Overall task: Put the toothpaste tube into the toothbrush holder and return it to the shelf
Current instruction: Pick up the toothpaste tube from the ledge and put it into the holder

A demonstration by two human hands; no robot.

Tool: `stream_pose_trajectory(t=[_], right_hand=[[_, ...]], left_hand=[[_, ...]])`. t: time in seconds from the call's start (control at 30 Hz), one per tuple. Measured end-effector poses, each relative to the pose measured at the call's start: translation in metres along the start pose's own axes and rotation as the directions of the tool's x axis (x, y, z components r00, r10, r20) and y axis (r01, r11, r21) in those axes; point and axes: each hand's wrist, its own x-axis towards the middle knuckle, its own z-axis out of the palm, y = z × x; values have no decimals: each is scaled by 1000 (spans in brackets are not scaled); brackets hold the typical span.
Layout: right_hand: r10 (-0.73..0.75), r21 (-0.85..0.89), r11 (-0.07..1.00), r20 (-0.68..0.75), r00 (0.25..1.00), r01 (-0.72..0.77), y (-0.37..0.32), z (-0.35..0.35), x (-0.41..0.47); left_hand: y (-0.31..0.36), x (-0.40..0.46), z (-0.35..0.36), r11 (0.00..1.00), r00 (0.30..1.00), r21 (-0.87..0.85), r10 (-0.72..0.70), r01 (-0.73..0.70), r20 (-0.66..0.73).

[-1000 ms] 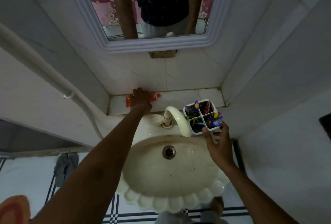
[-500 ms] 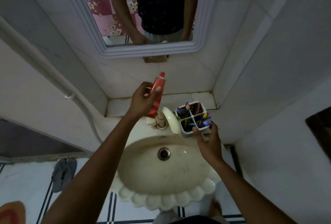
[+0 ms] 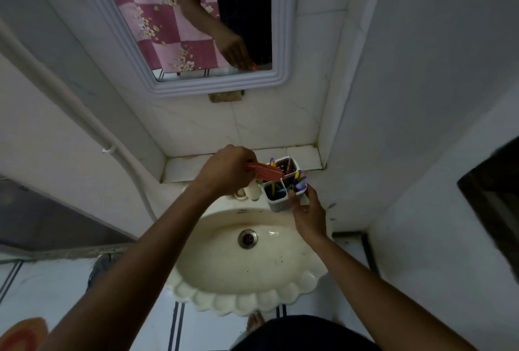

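My left hand (image 3: 229, 171) grips the red toothpaste tube (image 3: 266, 172), which lies nearly level with its far end over the back left compartment of the toothbrush holder (image 3: 276, 202). The holder is white with four compartments and holds several coloured toothbrushes. It stands on the sink's back right rim, and my right hand (image 3: 307, 214) holds its front right corner. The tiled shelf (image 3: 191, 165) runs along the wall just behind both hands.
A cream scalloped sink (image 3: 247, 263) with a drain sits below the hands, and its white tap (image 3: 254, 190) is partly hidden under my left hand. A framed mirror (image 3: 196, 27) hangs above the shelf. A white pipe (image 3: 84, 123) slants down the left wall.
My left hand picked the tube off the shelf, raised it upright, then tipped it level and carried it right to the holder. My right hand stayed on the holder.
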Motion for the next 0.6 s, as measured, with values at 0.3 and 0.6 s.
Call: stream_pose_trajectory(t=[0.3,0.6], right_hand=[[-35,39,999,31,999,34,-3,-7,-3],[-43,42,998,50,998,41,-8,-12,-7]], left_hand=[[23,0,39,970,992,224,108,-90,-69],[9,10,70,992,999,116,47,-46,-1]])
